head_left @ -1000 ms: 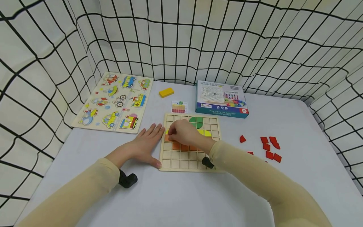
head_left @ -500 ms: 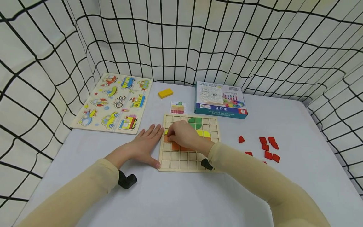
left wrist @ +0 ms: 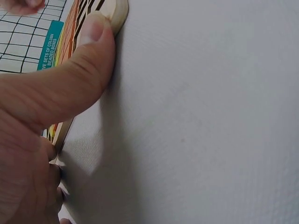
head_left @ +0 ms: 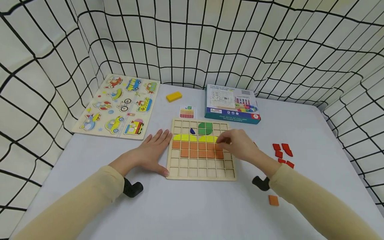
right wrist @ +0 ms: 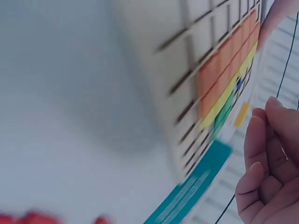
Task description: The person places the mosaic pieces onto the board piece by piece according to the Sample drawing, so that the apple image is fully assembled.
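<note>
My left hand (head_left: 151,152) rests spread at the left edge of a wooden grid board (head_left: 171,166), its thumb on the near corner in the left wrist view. My right hand (head_left: 238,144) hovers over the board's right side, overlapping the ends of its coloured rows. In the right wrist view its thumb and index fingertips (right wrist: 273,105) come together, the other fingers loosely curled, with nothing visible between them. On the board lie orange tiles (head_left: 202,154) in two rows, a row of yellow tiles (head_left: 181,137), green tiles (head_left: 205,128) and a small blue piece (head_left: 192,131).
Several red tiles (head_left: 279,154) lie right of the board, and an orange tile (head_left: 273,200) near the right sleeve. Behind are a pattern card (head_left: 187,112), a yellow block (head_left: 174,96) and a box (head_left: 232,116). A vehicle puzzle (head_left: 102,128) lies left; black netting (head_left: 186,43) surrounds the table.
My right hand has moved right, from the left end of the orange rows to the board's right side, uncovering the tiles and the blue piece. My left hand stays at the board's edge.
</note>
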Available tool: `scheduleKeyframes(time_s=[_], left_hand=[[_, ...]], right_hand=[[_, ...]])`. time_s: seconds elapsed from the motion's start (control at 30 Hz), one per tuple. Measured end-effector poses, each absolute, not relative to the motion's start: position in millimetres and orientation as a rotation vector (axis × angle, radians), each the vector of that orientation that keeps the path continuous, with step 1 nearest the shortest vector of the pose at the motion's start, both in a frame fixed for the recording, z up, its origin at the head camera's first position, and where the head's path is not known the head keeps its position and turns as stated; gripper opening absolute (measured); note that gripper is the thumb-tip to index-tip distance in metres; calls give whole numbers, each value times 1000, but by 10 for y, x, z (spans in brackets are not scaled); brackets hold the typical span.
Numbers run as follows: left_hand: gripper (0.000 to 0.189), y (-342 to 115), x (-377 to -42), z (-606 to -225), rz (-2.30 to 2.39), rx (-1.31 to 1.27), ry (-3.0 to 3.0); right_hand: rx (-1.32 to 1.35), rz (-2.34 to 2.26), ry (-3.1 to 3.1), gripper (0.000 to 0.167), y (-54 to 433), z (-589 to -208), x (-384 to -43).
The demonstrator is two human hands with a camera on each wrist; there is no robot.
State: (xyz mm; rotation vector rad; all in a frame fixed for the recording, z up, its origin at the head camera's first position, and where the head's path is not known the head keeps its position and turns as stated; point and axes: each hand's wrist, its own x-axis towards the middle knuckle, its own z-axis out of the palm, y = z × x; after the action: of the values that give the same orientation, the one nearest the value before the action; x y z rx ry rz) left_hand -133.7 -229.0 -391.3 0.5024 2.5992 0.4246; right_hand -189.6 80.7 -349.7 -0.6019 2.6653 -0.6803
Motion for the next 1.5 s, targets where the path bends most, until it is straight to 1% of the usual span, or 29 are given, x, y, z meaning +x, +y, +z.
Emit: scheduleKeyframes(time_s=[0.13,0.3,0.57,0.63,0.73,0.87,1.03,1.2,1.33,1.5], left_hand=[[133,-2310,-1343,-3912,414,494,2608],[134,-2332,-1325,-3895,426,483,2610],[133,-2337,-1289,-3849,438,473,2619],[134,-2339,-1285,-3851,438,472,2621],[134,-2347,-1282,-3865,437,476,2624],[135,-2358,-1285,-3884,451,488,2624],[136,-2348,-1298,-3891,455,495,2620],[136,-2327,-1309,-3896,449,500,2618],[136,-2300,-1322,-3895,448,502,2615],[135,-2247,-1340,-3885,452,500,2601]], right_hand=[[-506,-662,2699,14,1327,-3541,-1747],[-462,-650,2728,12,1822,-3647,-1440],[-380,-671,2728,9,2348,-3796,-1030],[-365,-659,2731,12,2445,-3807,-967],[-341,-632,2709,20,2555,-3815,-894],[-335,-634,2665,28,2641,-3859,-826],[-378,-632,2691,26,2651,-3898,-780],[-415,-664,2672,20,2625,-3885,-780],[-445,-733,2666,17,2508,-3856,-820],[-459,-796,2689,16,2186,-3822,-980]])
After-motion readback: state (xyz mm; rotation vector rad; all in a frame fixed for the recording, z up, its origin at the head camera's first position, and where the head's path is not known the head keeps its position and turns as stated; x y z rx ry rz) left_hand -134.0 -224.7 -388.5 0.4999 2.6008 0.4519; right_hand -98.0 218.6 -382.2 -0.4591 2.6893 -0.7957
